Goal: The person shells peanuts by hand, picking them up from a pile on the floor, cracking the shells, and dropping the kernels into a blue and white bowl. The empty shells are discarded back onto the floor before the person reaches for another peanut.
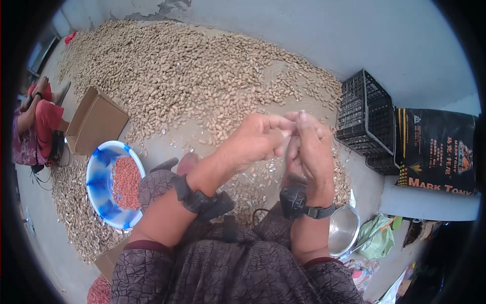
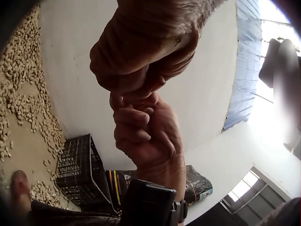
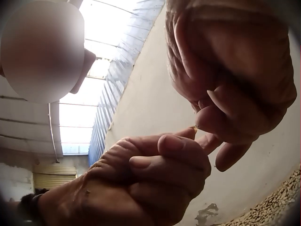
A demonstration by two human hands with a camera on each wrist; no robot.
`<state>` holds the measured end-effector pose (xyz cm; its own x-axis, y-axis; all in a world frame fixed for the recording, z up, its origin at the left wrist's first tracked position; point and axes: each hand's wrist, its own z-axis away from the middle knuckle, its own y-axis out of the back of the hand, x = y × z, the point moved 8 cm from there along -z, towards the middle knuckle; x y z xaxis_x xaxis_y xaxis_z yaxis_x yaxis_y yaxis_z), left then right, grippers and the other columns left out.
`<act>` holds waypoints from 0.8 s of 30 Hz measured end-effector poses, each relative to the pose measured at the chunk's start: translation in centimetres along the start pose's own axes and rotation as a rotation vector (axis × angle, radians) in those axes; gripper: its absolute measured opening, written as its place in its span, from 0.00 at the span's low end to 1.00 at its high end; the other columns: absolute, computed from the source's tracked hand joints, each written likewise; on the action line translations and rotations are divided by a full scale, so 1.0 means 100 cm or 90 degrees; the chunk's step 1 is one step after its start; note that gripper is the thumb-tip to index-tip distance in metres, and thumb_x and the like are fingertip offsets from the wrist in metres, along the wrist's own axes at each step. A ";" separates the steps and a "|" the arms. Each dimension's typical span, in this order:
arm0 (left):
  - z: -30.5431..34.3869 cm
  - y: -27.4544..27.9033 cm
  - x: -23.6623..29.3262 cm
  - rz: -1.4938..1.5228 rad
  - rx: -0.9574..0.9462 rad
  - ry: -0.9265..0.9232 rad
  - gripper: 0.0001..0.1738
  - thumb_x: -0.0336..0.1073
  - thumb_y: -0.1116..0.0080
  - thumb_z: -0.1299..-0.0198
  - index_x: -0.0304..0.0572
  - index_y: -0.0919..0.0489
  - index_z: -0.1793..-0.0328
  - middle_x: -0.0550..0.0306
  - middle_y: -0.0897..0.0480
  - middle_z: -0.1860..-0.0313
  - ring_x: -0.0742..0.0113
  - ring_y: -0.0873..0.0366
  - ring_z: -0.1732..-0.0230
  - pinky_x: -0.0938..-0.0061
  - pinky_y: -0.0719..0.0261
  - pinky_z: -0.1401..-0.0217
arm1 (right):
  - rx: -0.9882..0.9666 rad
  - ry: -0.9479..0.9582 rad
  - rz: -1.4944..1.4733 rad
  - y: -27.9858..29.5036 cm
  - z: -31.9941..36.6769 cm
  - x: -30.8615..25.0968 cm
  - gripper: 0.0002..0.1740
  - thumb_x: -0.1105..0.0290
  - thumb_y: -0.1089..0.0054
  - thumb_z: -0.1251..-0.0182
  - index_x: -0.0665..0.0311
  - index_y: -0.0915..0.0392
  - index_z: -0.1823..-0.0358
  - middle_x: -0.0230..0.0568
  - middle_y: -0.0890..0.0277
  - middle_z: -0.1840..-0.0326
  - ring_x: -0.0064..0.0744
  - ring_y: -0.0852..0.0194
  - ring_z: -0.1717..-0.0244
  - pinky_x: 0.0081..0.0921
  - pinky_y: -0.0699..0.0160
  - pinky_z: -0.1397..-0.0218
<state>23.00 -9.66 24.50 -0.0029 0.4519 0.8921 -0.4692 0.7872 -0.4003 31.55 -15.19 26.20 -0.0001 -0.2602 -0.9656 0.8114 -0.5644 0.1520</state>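
My left hand [image 1: 258, 136] and right hand [image 1: 312, 149] meet in front of my body, above the floor. Both have curled fingers, and their fingertips come together in a pinch. Between those tips a tiny yellowish piece [image 3: 195, 128] shows in the right wrist view; the fingers hide most of it, and I cannot tell its kind. From the left wrist view, the left hand [image 2: 141, 56] covers the fingertips of the right hand [image 2: 150, 132]. Unshelled peanuts [image 1: 177, 76] lie in a large heap beyond the hands.
On the left, a blue-and-white basin [image 1: 96, 172] holds reddish shelled peanuts [image 1: 126, 183], near a cardboard box [image 1: 98, 121] and a seated person [image 1: 38, 121]. Black crates [image 1: 362, 116], a black printed sack [image 1: 438, 152] and a metal bowl [image 1: 344, 230] stand on the right. Shells [image 1: 81, 202] litter the floor.
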 end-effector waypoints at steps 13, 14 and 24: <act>-0.001 -0.006 0.001 -0.235 -0.013 -0.117 0.10 0.28 0.54 0.46 0.36 0.23 0.60 0.63 0.25 0.78 0.83 0.30 0.79 0.89 0.36 0.80 | -0.010 -0.046 -0.024 -0.015 -0.005 0.015 0.29 0.50 0.67 0.32 0.72 0.26 0.61 0.32 0.32 0.84 0.17 0.37 0.87 0.12 0.44 0.88; 0.001 -0.007 0.003 -0.166 -0.006 -0.106 0.09 0.28 0.54 0.44 0.35 0.24 0.60 0.62 0.25 0.78 0.83 0.32 0.80 0.89 0.37 0.81 | -0.035 -0.055 -0.045 -0.018 -0.004 0.016 0.30 0.50 0.68 0.32 0.72 0.26 0.61 0.32 0.32 0.84 0.16 0.37 0.87 0.12 0.45 0.88; -0.001 0.007 -0.003 0.303 -0.031 -0.049 0.11 0.29 0.57 0.40 0.31 0.29 0.54 0.57 0.26 0.76 0.82 0.41 0.86 0.90 0.48 0.88 | -0.028 0.118 -0.158 -0.006 -0.001 -0.004 0.13 0.68 0.45 0.42 0.71 0.25 0.61 0.32 0.27 0.78 0.13 0.39 0.85 0.10 0.43 0.84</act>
<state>22.73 -9.23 23.91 -0.2738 0.7352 0.6200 -0.3584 0.5203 -0.7752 31.15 -14.70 26.49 -0.0981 0.0307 -0.9947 0.8247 -0.5570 -0.0985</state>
